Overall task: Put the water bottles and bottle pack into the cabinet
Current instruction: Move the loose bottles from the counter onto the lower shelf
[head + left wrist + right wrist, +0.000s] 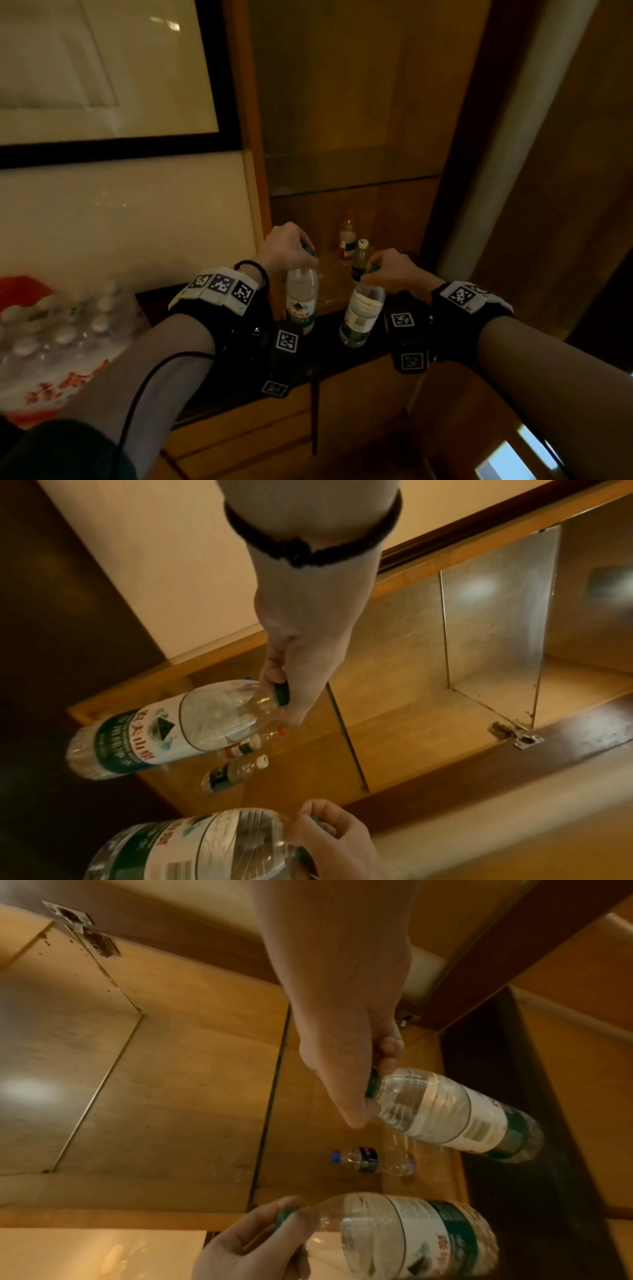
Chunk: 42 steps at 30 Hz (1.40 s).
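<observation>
Our left hand point(287, 245) and right hand point(394, 270) each pinched a water bottle point(301, 298) by its cap, hanging upright to enter the cabinet point(359, 192) under its shelf

Dim warm light w/ soft blur, wide-angle edge warp, glare on picture glass point(164, 24).

Behind the fingers of the left hand point(286, 248), a thin dark hair band point(251, 269) circles the wrist. Further back, both wrists carry black straps point(411, 329) with white panels point(219, 289) printed with square black-and-white code markers. A black cable point(147, 387) runs along the left forearm. The right hand point(394, 269) has the same strap.
</observation>
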Each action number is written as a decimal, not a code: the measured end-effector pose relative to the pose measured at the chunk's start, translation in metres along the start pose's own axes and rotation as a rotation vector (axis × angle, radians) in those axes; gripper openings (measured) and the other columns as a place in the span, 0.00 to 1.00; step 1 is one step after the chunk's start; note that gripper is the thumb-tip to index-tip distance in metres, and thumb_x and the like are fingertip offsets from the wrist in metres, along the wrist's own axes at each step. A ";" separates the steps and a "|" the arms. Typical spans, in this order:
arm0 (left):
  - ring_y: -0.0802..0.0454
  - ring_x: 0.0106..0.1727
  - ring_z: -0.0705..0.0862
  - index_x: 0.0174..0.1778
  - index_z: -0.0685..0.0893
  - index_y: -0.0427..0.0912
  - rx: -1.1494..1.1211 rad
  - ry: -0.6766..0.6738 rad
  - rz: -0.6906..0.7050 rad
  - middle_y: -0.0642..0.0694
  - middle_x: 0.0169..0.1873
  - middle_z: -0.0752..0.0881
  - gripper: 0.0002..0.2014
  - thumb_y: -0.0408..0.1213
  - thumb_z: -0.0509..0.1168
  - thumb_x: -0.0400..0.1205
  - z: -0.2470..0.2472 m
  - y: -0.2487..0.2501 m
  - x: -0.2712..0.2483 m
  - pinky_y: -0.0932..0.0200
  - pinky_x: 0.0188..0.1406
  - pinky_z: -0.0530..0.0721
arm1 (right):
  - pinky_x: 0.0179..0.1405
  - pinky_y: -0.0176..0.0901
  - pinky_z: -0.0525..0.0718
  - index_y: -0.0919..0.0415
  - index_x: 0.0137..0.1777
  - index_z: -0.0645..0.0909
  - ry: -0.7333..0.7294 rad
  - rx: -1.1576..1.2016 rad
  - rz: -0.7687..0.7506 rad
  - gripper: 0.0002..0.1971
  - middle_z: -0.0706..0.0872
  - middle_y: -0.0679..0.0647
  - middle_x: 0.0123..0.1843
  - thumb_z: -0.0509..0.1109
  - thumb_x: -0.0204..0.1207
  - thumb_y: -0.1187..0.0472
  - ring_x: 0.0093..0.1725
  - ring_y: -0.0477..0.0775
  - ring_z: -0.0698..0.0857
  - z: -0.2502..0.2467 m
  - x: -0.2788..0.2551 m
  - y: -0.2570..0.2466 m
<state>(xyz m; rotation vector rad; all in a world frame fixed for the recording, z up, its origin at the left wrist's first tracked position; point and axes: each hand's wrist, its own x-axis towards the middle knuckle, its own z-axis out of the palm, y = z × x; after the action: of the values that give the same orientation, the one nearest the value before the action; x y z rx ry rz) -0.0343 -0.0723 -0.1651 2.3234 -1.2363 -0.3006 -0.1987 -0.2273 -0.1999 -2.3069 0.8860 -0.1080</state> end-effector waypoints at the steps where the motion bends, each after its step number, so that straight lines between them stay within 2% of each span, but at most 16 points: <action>1: 0.60 0.29 0.80 0.41 0.89 0.44 0.006 0.006 -0.001 0.52 0.30 0.84 0.08 0.41 0.78 0.71 -0.002 -0.002 0.007 0.69 0.18 0.70 | 0.24 0.32 0.77 0.59 0.47 0.82 -0.003 0.003 0.005 0.10 0.81 0.48 0.34 0.76 0.71 0.55 0.30 0.43 0.79 -0.003 0.009 -0.001; 4: 0.60 0.31 0.82 0.42 0.89 0.44 0.020 -0.011 -0.005 0.51 0.34 0.86 0.07 0.40 0.77 0.72 -0.001 -0.006 0.032 0.69 0.20 0.73 | 0.20 0.32 0.79 0.56 0.42 0.81 -0.008 0.014 0.021 0.07 0.82 0.49 0.32 0.76 0.71 0.56 0.29 0.43 0.81 -0.010 0.033 0.001; 7: 0.59 0.37 0.85 0.43 0.89 0.44 0.036 -0.092 0.006 0.48 0.42 0.88 0.06 0.40 0.77 0.73 0.015 -0.006 0.061 0.67 0.28 0.81 | 0.27 0.38 0.86 0.56 0.45 0.81 -0.044 0.007 0.066 0.08 0.83 0.50 0.35 0.76 0.71 0.56 0.32 0.46 0.84 -0.014 0.060 0.017; 10: 0.59 0.40 0.83 0.44 0.87 0.45 0.044 -0.117 -0.018 0.49 0.44 0.86 0.09 0.42 0.78 0.72 0.040 -0.011 0.093 0.66 0.30 0.81 | 0.29 0.36 0.82 0.56 0.46 0.80 -0.104 -0.019 0.105 0.11 0.83 0.50 0.38 0.78 0.69 0.55 0.35 0.46 0.83 -0.016 0.096 0.043; 12: 0.56 0.45 0.82 0.46 0.85 0.46 0.008 -0.105 -0.079 0.50 0.47 0.83 0.12 0.44 0.78 0.72 0.055 -0.017 0.117 0.64 0.32 0.81 | 0.31 0.35 0.78 0.54 0.46 0.80 -0.122 -0.018 0.116 0.13 0.82 0.49 0.42 0.79 0.67 0.53 0.41 0.47 0.82 -0.019 0.123 0.059; 15: 0.54 0.44 0.85 0.45 0.87 0.44 -0.035 -0.122 -0.140 0.48 0.44 0.87 0.10 0.42 0.78 0.72 0.074 -0.020 0.154 0.57 0.41 0.88 | 0.31 0.35 0.77 0.53 0.44 0.79 -0.149 -0.022 0.133 0.11 0.82 0.50 0.43 0.78 0.67 0.55 0.45 0.49 0.81 -0.027 0.161 0.079; 18: 0.51 0.45 0.88 0.45 0.88 0.41 -0.024 -0.089 -0.149 0.47 0.41 0.89 0.11 0.39 0.80 0.71 0.091 -0.015 0.187 0.50 0.47 0.90 | 0.27 0.33 0.75 0.54 0.45 0.80 -0.166 -0.040 0.148 0.10 0.81 0.50 0.42 0.78 0.68 0.58 0.46 0.50 0.81 -0.039 0.193 0.096; 20: 0.50 0.46 0.88 0.44 0.87 0.40 -0.024 -0.073 -0.156 0.47 0.40 0.88 0.11 0.37 0.80 0.70 0.101 -0.014 0.208 0.51 0.46 0.89 | 0.29 0.33 0.76 0.55 0.45 0.79 -0.167 -0.058 0.152 0.09 0.82 0.51 0.44 0.78 0.70 0.59 0.48 0.50 0.81 -0.048 0.216 0.107; 22: 0.50 0.47 0.87 0.44 0.87 0.40 -0.023 -0.067 -0.177 0.47 0.42 0.88 0.12 0.37 0.80 0.70 0.110 -0.014 0.227 0.53 0.45 0.88 | 0.37 0.37 0.79 0.55 0.45 0.80 -0.164 -0.104 0.153 0.08 0.83 0.53 0.48 0.77 0.71 0.58 0.48 0.50 0.81 -0.054 0.236 0.117; 27: 0.49 0.51 0.85 0.44 0.85 0.46 -0.019 -0.065 -0.259 0.47 0.46 0.87 0.11 0.38 0.80 0.70 0.125 -0.018 0.265 0.53 0.48 0.87 | 0.48 0.44 0.83 0.57 0.45 0.81 -0.129 -0.111 0.130 0.07 0.86 0.58 0.53 0.76 0.70 0.61 0.55 0.56 0.85 -0.057 0.273 0.134; 30: 0.48 0.50 0.86 0.44 0.85 0.44 -0.009 -0.069 -0.273 0.46 0.46 0.87 0.12 0.39 0.80 0.70 0.134 -0.018 0.282 0.48 0.50 0.89 | 0.50 0.46 0.85 0.58 0.44 0.81 -0.105 -0.092 0.149 0.07 0.85 0.57 0.50 0.77 0.69 0.64 0.52 0.55 0.84 -0.058 0.292 0.142; 32: 0.48 0.48 0.86 0.42 0.84 0.45 0.002 -0.072 -0.282 0.46 0.45 0.87 0.12 0.40 0.80 0.69 0.139 -0.020 0.292 0.50 0.45 0.89 | 0.49 0.47 0.84 0.59 0.44 0.82 -0.115 -0.083 0.155 0.07 0.84 0.57 0.49 0.77 0.69 0.63 0.50 0.54 0.83 -0.058 0.306 0.146; 35: 0.51 0.45 0.85 0.38 0.81 0.48 0.003 -0.082 -0.290 0.48 0.42 0.86 0.13 0.40 0.80 0.69 0.144 -0.022 0.301 0.59 0.34 0.80 | 0.39 0.41 0.82 0.58 0.45 0.81 -0.128 -0.072 0.173 0.09 0.85 0.58 0.50 0.78 0.68 0.64 0.48 0.53 0.82 -0.057 0.324 0.152; 37: 0.52 0.43 0.84 0.37 0.81 0.48 0.002 -0.071 -0.295 0.49 0.39 0.85 0.12 0.39 0.80 0.69 0.145 -0.021 0.303 0.61 0.32 0.78 | 0.32 0.37 0.78 0.58 0.46 0.81 -0.128 -0.073 0.184 0.09 0.86 0.59 0.54 0.77 0.69 0.66 0.47 0.52 0.81 -0.057 0.335 0.156; 38: 0.52 0.43 0.84 0.37 0.81 0.47 0.005 -0.068 -0.301 0.50 0.39 0.85 0.12 0.39 0.80 0.70 0.146 -0.021 0.305 0.61 0.34 0.78 | 0.32 0.37 0.78 0.60 0.48 0.82 -0.128 -0.069 0.183 0.09 0.86 0.60 0.55 0.76 0.69 0.67 0.47 0.52 0.81 -0.056 0.340 0.156; 42: 0.52 0.44 0.85 0.36 0.80 0.50 -0.006 -0.070 -0.334 0.51 0.39 0.85 0.14 0.39 0.81 0.69 0.146 -0.027 0.313 0.62 0.32 0.77 | 0.51 0.46 0.84 0.66 0.58 0.83 -0.096 -0.028 0.189 0.13 0.87 0.63 0.58 0.71 0.73 0.67 0.57 0.60 0.85 -0.059 0.356 0.156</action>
<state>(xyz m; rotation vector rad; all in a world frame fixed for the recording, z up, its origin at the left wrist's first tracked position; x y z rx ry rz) 0.1024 -0.3636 -0.2933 2.5291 -0.8705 -0.5005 -0.0318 -0.5681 -0.3011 -2.2211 1.0555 0.0962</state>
